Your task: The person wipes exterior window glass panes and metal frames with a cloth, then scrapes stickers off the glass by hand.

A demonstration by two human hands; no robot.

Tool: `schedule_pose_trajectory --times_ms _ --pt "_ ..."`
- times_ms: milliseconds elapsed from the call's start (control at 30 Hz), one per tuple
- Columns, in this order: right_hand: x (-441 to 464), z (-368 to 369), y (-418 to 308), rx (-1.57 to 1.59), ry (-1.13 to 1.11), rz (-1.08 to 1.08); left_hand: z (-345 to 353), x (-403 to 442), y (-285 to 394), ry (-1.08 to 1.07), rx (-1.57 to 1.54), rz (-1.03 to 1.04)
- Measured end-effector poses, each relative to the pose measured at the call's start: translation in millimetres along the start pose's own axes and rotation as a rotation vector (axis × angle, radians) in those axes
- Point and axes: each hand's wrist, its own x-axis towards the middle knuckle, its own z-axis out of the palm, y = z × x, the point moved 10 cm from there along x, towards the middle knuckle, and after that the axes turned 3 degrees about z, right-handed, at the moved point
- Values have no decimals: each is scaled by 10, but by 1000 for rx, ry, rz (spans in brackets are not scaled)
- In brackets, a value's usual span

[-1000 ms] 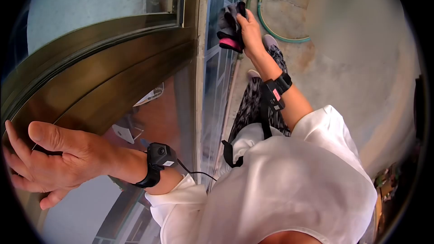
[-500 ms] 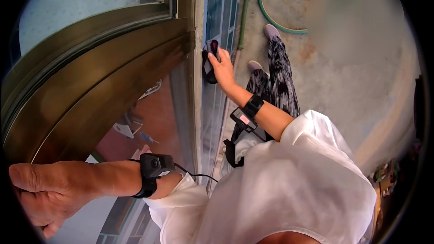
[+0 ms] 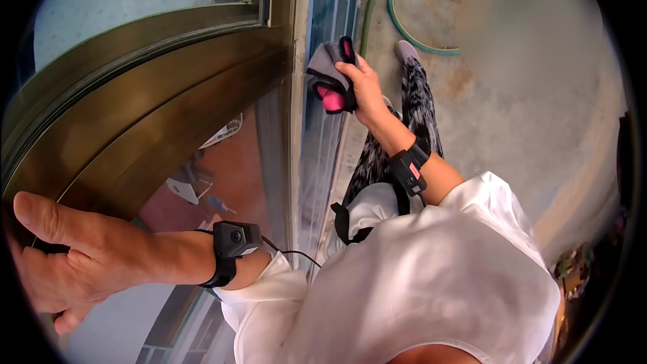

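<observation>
At the left edge, my left hand (image 3: 81, 256) lies against the brown metal door (image 3: 162, 108) near its lower left part. Its thumb stands out and the little finger is apart; the other fingertips are hidden. My right hand (image 3: 364, 91) is closed on a bundled grey and black cloth item with pink inside (image 3: 331, 77), which looks like a glove. The bundle is beside the door frame (image 3: 296, 104), in front of the blue tiled wall (image 3: 327, 20), apart from the door.
A green hose (image 3: 403, 27) curves over the concrete floor (image 3: 512, 141). Through the door opening a reddish floor (image 3: 232, 162) and a white object (image 3: 182, 190) show. Small items (image 3: 573, 273) are at the lower right. A cable runs from my left wrist camera (image 3: 236, 239).
My right hand has lifted the cloth away from the door frame, up and right, and turned it so the pink shows. My left hand has moved up slightly since half a second ago.
</observation>
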Motion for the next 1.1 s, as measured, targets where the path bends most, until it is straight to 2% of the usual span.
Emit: schedule_pose_trajectory --times_ms 33,100,167,233,267,300,333,367,433,500,600,667,733,800,833,867,900,967,1033,1100 --pt "157 -82 -87 7 30 -67 16 -10 -36 -25 19 -4" --pt "731 -380 289 -295 98 -153 39 -27 -51 -28 51 14" --pt "677 -174 367 -605 166 -317 26 -22 7 -42 81 39" --pt "423 -83 510 -636 191 -179 50 19 107 -71 58 13" --pt "303 -88 635 -690 133 -136 54 42 127 -66 57 11" --pt "195 -171 868 -572 96 -9 94 72 116 -118 92 4" --pt "144 -185 990 -591 38 -3 135 91 94 -164 129 -13" --pt "50 -125 899 -577 85 48 120 117 74 -152 124 -26" --pt "237 46 565 -390 124 -38 65 150 106 -160 168 -24" --pt "625 469 -389 -424 13 -411 56 162 217 -166 192 -21" --pt "1555 661 -1042 -192 -83 -324 68 124 223 -156 246 -43" --pt "1774 619 -1168 -247 37 -331 103 102 212 -184 258 -67" --pt "1741 498 -948 -293 56 -349 66 78 191 -196 261 -81" --pt "1301 254 -317 -423 58 -331 135 98 269 -308 197 -41" --pt "1026 181 -75 -483 60 -331 115 126 274 -293 193 -49" --pt "671 109 250 -502 48 -176 148 142 262 -349 160 -83" --pt "463 49 587 -536 -19 -177 189 121 241 -406 124 -118" --pt "332 132 576 -567 -51 -203 184 144 275 -379 135 -91" --pt "729 285 30 -567 -23 -296 211 169 309 -402 176 -59" --pt "1302 603 -911 -548 -36 -519 191 183 294 -390 209 -84"
